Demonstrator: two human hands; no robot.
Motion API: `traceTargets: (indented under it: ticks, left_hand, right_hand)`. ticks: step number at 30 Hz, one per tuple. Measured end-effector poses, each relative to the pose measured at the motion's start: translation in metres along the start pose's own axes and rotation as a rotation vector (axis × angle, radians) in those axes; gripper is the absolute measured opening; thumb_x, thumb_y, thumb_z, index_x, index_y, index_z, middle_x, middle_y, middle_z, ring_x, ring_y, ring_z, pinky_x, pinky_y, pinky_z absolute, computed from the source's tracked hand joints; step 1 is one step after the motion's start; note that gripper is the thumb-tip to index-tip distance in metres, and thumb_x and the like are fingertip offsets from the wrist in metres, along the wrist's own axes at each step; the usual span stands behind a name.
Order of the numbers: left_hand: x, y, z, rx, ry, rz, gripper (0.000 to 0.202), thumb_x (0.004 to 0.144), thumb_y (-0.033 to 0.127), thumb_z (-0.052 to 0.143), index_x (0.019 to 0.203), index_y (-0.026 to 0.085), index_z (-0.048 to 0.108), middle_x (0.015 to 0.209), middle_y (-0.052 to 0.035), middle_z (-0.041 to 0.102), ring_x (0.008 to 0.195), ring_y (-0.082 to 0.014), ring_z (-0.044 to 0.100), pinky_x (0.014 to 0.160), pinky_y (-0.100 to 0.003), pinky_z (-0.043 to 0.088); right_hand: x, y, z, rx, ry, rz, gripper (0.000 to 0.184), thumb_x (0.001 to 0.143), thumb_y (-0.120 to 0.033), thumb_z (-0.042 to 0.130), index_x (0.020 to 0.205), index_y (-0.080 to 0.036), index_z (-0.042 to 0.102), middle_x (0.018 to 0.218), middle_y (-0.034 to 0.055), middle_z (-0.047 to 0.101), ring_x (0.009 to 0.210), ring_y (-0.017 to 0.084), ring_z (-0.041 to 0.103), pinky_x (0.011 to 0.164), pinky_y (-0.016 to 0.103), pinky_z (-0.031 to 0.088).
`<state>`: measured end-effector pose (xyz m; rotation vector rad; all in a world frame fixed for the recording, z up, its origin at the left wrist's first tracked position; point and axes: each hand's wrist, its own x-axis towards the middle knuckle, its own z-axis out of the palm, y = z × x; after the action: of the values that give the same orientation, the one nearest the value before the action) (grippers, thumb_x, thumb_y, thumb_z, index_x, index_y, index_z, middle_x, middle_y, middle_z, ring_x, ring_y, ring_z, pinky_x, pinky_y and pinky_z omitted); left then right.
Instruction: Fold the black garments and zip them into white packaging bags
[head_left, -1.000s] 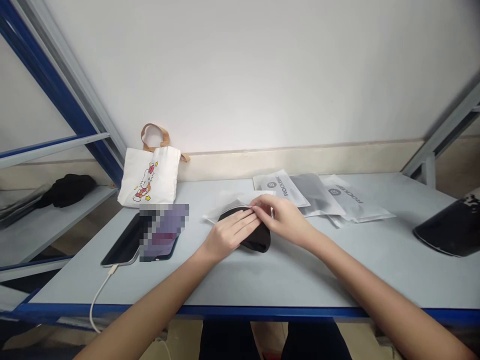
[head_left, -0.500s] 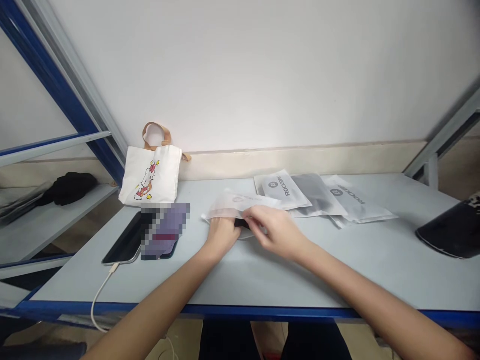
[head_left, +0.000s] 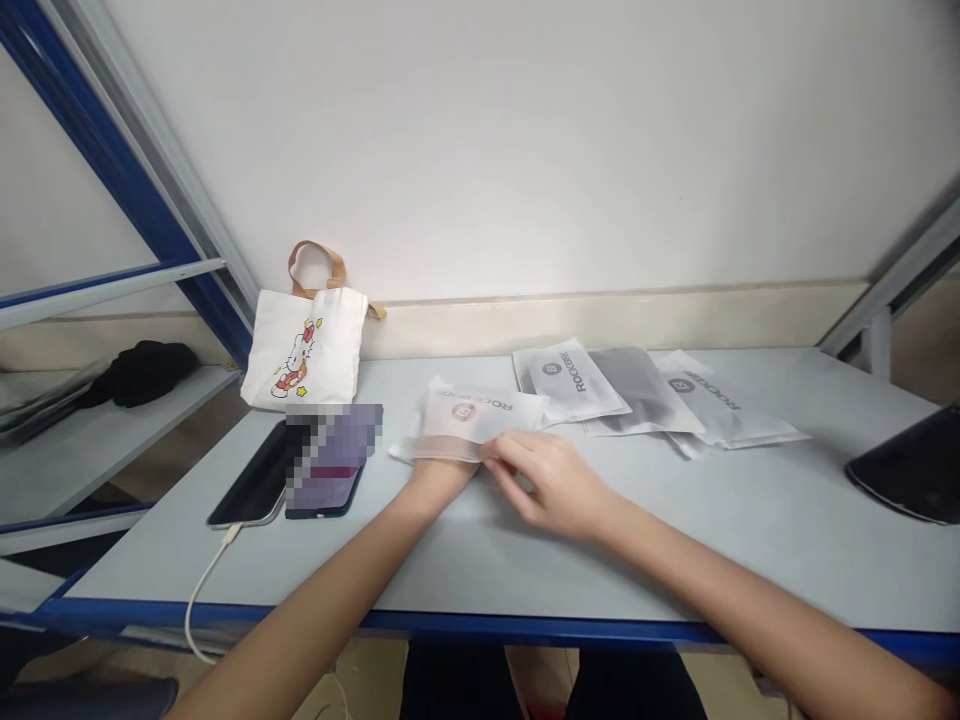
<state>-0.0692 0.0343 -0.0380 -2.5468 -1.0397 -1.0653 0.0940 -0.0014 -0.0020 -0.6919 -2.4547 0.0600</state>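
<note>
A frosted plastic pouch (head_left: pixel 487 402) with grey lettering lies on the desk in front of me, its opening facing me. My left hand (head_left: pixel 448 450) is inside it up to the wrist, seen only dimly through the plastic. Its fingers and whatever they may hold cannot be made out. At the right end of the opening, my right hand (head_left: pixel 551 480) pinches the pouch's edge between thumb and fingertips. Just beyond it lie more such pouches: a lettered one (head_left: pixel 574 380), one with dark contents (head_left: pixel 641 390) and another lettered one (head_left: pixel 720 400), partly overlapping.
On the left of the grey desk (head_left: pixel 585 590) stands a white tote bag (head_left: pixel 307 345). Before it lie a phone on a white cable (head_left: pixel 251 480) and a partly pixelated purple phone-shaped item (head_left: pixel 334 465). A dark object (head_left: pixel 911 465) sits at the right edge. Metal frames flank both sides.
My left hand has gone deeper into the pouch, and the black item at its thumb is now out of sight. The right hand has moved slightly down, still at the opening.
</note>
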Motion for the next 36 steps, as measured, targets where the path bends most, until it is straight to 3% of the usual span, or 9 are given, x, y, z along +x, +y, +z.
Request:
traceTargets:
  ticks: [5,9,14,18,22,25,28,31,36]
  left_hand:
    - [-0.011,0.010,-0.005,-0.052,-0.111,-0.085,0.008,0.081,0.018,0.053,0.084,0.018,0.060,0.078,-0.0015,0.067,0.072,-0.0179,0.063,0.066,-0.028,0.051]
    - [-0.012,0.008,-0.005,-0.124,-0.177,-0.217,0.013,0.080,0.022,0.056,0.091,0.020,0.062,0.082,-0.0014,0.068,0.076,-0.0191,0.064,0.067,-0.028,0.051]
    - [-0.012,0.000,0.002,-0.103,-0.125,-0.335,0.016,0.083,0.016,0.048,0.088,0.018,0.063,0.085,-0.0049,0.068,0.087,-0.0209,0.063,0.079,-0.033,0.049]
    - [-0.011,0.003,0.002,-0.089,-0.127,-0.391,0.014,0.077,0.017,0.056,0.088,0.019,0.064,0.087,-0.0054,0.069,0.085,-0.0225,0.064,0.076,-0.033,0.050]
    - [-0.010,-0.004,-0.003,-0.074,-0.061,-0.510,0.024,0.076,0.016,0.056,0.099,0.019,0.062,0.097,-0.0067,0.068,0.091,-0.0232,0.063,0.078,-0.033,0.051]
    - [-0.011,-0.014,-0.005,-0.068,-0.018,-0.561,0.029,0.075,0.018,0.058,0.104,0.019,0.061,0.104,-0.0073,0.067,0.097,-0.0237,0.062,0.084,-0.034,0.050]
    - [-0.014,-0.019,-0.005,-0.056,-0.006,-0.568,0.032,0.074,0.019,0.060,0.107,0.016,0.059,0.102,-0.0098,0.067,0.095,-0.0261,0.063,0.081,-0.037,0.051]
    - [-0.015,-0.018,-0.003,-0.056,-0.034,-0.501,0.035,0.073,0.018,0.061,0.108,0.015,0.058,0.104,-0.0112,0.067,0.097,-0.0279,0.063,0.081,-0.038,0.052]
    - [-0.012,-0.016,-0.003,-0.061,-0.058,-0.327,0.037,0.072,0.012,0.060,0.109,0.017,0.059,0.115,-0.0103,0.063,0.111,-0.0278,0.055,0.093,-0.041,0.046]
  right_hand:
    - [0.001,0.015,0.002,-0.005,0.085,0.126,0.013,0.088,-0.017,0.043,0.090,-0.020,0.055,0.078,0.0017,0.064,0.064,0.014,0.055,0.059,0.025,0.037]
    - [-0.001,0.015,0.000,0.041,0.127,0.093,0.012,0.088,-0.017,0.042,0.088,-0.020,0.054,0.077,0.0013,0.063,0.062,0.013,0.054,0.058,0.024,0.038]
    - [-0.004,0.007,0.004,0.042,0.135,0.000,0.014,0.090,-0.018,0.041,0.093,-0.019,0.054,0.077,0.0025,0.063,0.064,0.013,0.054,0.060,0.025,0.039]
    - [-0.001,0.010,0.006,-0.020,0.062,0.078,0.016,0.092,-0.021,0.039,0.091,-0.019,0.055,0.079,0.0034,0.063,0.069,0.016,0.056,0.062,0.027,0.040]
    - [0.001,0.017,0.002,-0.015,0.032,0.094,0.026,0.088,-0.031,0.050,0.110,-0.018,0.050,0.094,0.0073,0.061,0.084,0.020,0.056,0.072,0.032,0.045]
    - [0.001,0.022,-0.002,-0.027,0.006,0.052,0.031,0.083,-0.025,0.055,0.113,-0.018,0.048,0.101,0.0095,0.057,0.091,0.022,0.055,0.076,0.034,0.045]
    - [0.000,0.027,-0.002,-0.083,-0.008,0.011,0.017,0.087,-0.016,0.045,0.101,-0.018,0.054,0.094,0.0078,0.058,0.082,0.019,0.055,0.069,0.031,0.044]
    - [-0.001,0.028,0.001,-0.125,0.010,-0.023,0.018,0.092,-0.018,0.039,0.096,-0.019,0.057,0.087,0.0061,0.059,0.074,0.017,0.055,0.062,0.028,0.041]
    - [-0.001,0.027,0.006,-0.175,0.007,-0.068,0.021,0.094,-0.023,0.038,0.090,-0.018,0.058,0.082,0.0047,0.058,0.067,0.015,0.054,0.057,0.026,0.037]
